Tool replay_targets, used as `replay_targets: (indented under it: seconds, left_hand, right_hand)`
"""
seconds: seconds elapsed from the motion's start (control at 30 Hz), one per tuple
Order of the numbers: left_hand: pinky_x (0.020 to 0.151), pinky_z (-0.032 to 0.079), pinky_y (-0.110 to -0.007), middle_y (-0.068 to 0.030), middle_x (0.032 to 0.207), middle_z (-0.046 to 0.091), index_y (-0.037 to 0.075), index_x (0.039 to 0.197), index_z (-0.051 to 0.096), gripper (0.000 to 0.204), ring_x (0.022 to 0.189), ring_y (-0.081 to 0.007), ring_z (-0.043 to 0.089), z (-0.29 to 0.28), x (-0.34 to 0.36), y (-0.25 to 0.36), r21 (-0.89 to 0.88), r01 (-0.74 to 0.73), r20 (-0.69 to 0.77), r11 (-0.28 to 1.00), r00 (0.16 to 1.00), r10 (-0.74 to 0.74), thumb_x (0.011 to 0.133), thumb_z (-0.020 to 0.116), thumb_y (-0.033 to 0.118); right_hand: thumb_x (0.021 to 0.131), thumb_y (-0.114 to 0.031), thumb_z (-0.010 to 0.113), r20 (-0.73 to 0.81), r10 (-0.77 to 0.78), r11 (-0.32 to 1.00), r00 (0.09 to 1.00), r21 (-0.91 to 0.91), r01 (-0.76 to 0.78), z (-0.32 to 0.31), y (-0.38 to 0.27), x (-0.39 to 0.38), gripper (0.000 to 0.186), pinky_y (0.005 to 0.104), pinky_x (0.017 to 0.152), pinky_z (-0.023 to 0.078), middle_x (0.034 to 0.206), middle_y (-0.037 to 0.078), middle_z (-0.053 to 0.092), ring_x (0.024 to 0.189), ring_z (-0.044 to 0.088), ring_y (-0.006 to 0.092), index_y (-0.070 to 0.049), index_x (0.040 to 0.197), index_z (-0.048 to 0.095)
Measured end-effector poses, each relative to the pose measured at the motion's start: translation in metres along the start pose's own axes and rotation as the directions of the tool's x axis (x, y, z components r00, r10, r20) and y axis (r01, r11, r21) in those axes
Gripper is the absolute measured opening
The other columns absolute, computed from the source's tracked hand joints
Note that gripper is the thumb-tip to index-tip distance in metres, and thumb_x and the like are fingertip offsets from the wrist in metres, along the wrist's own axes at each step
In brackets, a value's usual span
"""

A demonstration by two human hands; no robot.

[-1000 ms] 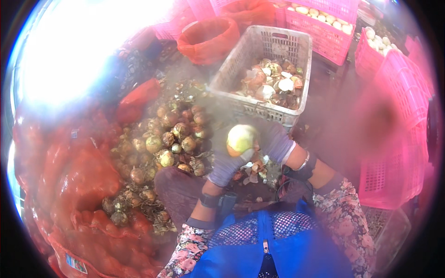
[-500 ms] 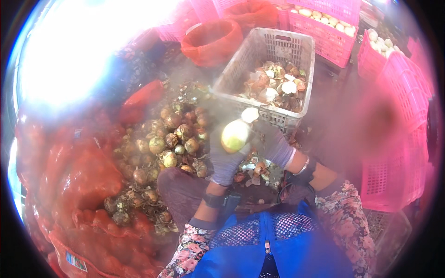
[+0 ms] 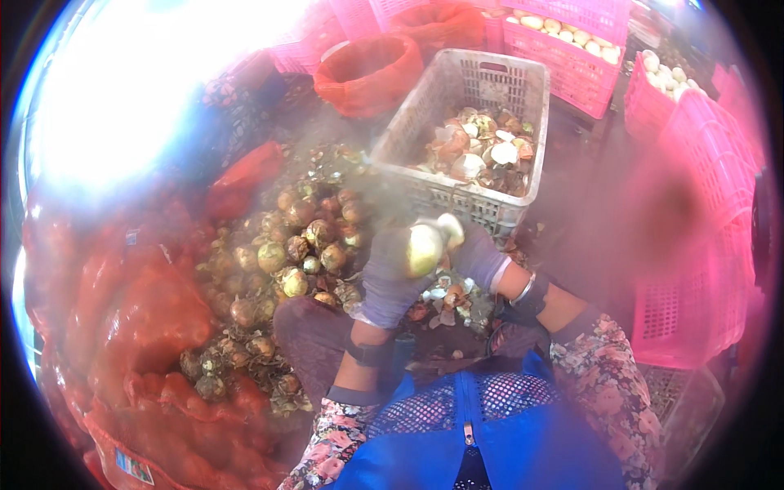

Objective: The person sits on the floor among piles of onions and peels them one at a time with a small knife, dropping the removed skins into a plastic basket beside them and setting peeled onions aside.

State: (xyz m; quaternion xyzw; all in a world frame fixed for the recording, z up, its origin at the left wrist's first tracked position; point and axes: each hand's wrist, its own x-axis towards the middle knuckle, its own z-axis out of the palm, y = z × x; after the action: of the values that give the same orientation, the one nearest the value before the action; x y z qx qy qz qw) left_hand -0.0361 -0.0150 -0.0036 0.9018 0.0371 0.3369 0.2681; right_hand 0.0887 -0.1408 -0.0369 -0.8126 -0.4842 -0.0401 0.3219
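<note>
A pale, partly peeled onion (image 3: 423,250) is gripped by my gloved left hand (image 3: 387,276), in front of the grey crate. My gloved right hand (image 3: 480,255) is up against the onion's right side, its fingers curled. Between the two hands a small white piece (image 3: 450,229) stands out at the onion's top right. Whatever the right hand holds is hidden by haze and the glove. Left of my hands lies a heap of unpeeled onions (image 3: 298,241). Below them, onion skins (image 3: 451,298) are scattered on the ground.
The grey crate (image 3: 535,175) ahead holds skins and onion scraps. Red mesh sacks (image 3: 155,318) full of onions crowd the left. An open red sack (image 3: 359,91) stands behind. Pink crates (image 3: 563,69), some with peeled onions, line the back and right. Glare washes out the upper left.
Both hands have come slightly down and nearer with the onion. The onion has turned a little, and the white piece at its top has shifted lower and to the right.
</note>
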Motion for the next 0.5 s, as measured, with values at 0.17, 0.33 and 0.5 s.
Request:
replay_targets:
  seconds: [0.17,0.33,0.5]
  left_hand:
    - [0.087,0.05,-0.038,-0.0123,0.109,0.057,0.006,0.116,0.052,0.067,0.1,-0.0297,0.057,0.006,-0.005,-0.006,0.003,-0.114,-0.008,0.994,0.993,0.114,0.06,0.085,0.018]
    - [0.087,0.049,-0.037,-0.0127,0.109,0.057,0.005,0.115,0.052,0.064,0.101,-0.0286,0.057,0.003,0.003,-0.001,-0.058,-0.122,-0.055,0.991,0.991,0.119,0.061,0.084,0.016]
    - [0.087,0.049,-0.035,-0.0122,0.109,0.058,0.004,0.115,0.052,0.063,0.101,-0.0245,0.058,0.004,-0.003,0.002,-0.104,-0.098,-0.102,0.99,0.991,0.088,0.062,0.084,0.015]
  right_hand:
    - [0.086,-0.017,0.059,0.546,0.039,0.997,0.837,0.034,-0.069,-0.046,0.011,0.015,0.034,0.0288,0.049,0.05,0.073,0.007,0.066,0.055,0.062,0.0151,-0.003,0.117,0.057]
    - [0.086,-0.028,0.061,0.516,0.108,0.506,0.85,0.707,-0.494,-0.055,0.012,0.008,0.05,0.0233,0.042,0.043,0.071,0.004,0.062,0.047,0.054,0.0092,0.001,0.125,0.051]
    - [0.086,-0.031,0.061,0.477,0.157,0.259,0.865,0.825,-0.502,-0.064,-0.018,0.006,0.07,0.0221,0.045,0.043,0.099,0.009,0.06,0.056,0.053,0.0065,-0.003,0.142,0.029]
